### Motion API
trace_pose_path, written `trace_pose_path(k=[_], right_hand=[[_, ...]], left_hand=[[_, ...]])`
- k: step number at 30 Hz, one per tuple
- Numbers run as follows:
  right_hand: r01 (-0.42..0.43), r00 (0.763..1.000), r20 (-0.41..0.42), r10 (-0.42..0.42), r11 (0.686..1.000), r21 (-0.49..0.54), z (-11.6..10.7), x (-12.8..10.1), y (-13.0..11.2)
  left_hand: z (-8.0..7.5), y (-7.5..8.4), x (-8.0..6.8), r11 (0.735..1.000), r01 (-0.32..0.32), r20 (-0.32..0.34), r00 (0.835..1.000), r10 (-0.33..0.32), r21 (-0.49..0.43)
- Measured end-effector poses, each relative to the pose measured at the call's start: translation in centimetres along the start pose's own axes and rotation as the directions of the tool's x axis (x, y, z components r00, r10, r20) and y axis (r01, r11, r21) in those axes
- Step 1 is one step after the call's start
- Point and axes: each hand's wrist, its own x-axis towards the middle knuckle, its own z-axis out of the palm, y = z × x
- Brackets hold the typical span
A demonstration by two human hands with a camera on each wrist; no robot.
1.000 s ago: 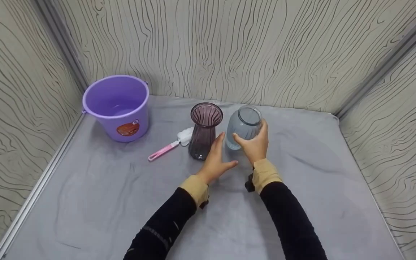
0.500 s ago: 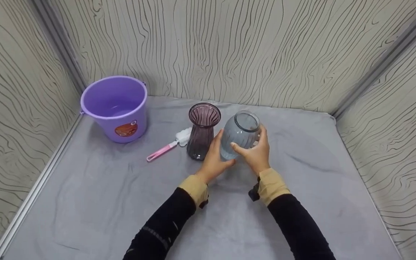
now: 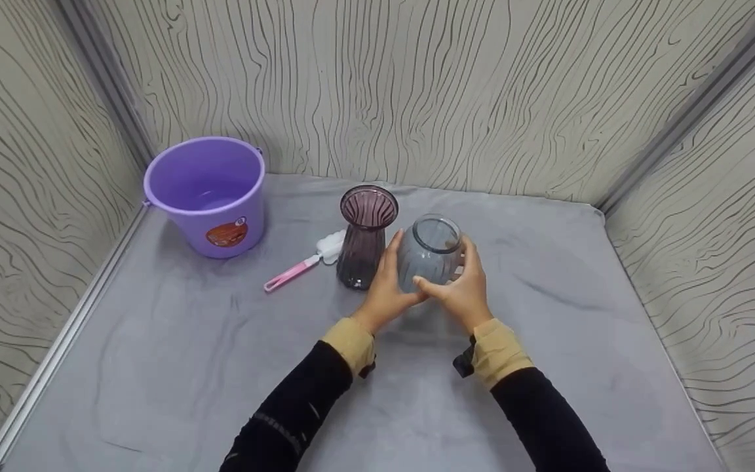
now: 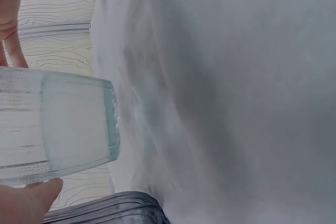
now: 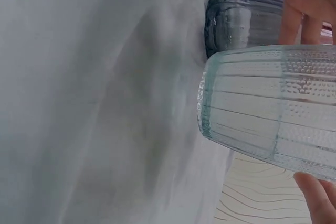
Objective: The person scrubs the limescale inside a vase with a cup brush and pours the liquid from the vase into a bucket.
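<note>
Both hands hold a clear ribbed glass vase [image 3: 428, 252] just above the grey cloth [image 3: 174, 354], its mouth tipped toward me. My left hand [image 3: 387, 283] cups its left side with the thumb round the front. My right hand [image 3: 461, 288] grips its right side. The left wrist view shows the clear vase [image 4: 58, 127] off the cloth, with my thumb [image 4: 26, 203] under it. From the right wrist, the same vase [image 5: 273, 119] hangs beside the base of a dark purple vase [image 5: 241, 19]. That purple vase [image 3: 364, 236] stands upright just left of my left hand.
A purple bucket [image 3: 204, 193] stands at the back left by the wall. A pink-handled brush [image 3: 295, 270] with a white head lies between bucket and purple vase. Patterned walls close in the cloth on three sides.
The clear vase has come off the cloth and toward me, tilting its mouth up. My left hand, open beside it a second ago, now holds its left side.
</note>
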Motion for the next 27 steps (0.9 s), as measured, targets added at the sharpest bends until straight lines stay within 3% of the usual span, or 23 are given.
trace_pose_path(k=[13,21,27], right_hand=[[0.016,1.000,0.016,-0.016,0.999,0.034,0.6,-1.8,-0.5],[0.027,0.999,0.031,-0.027,1.000,0.013,1.2,-3.0,-0.7],[0.043,0.998,0.050,-0.043,0.999,0.000,1.7,-3.7,-0.9]], left_hand=[[-1.2,0.3,-1.0,0.998,-0.047,0.052,0.997,0.049,-0.028],[-1.8,0.0,-2.0,0.995,-0.099,0.047,0.994,0.099,0.002],[-2.4,-0.3,-3.0,0.996,-0.090,0.039,0.995,0.091,-0.005]])
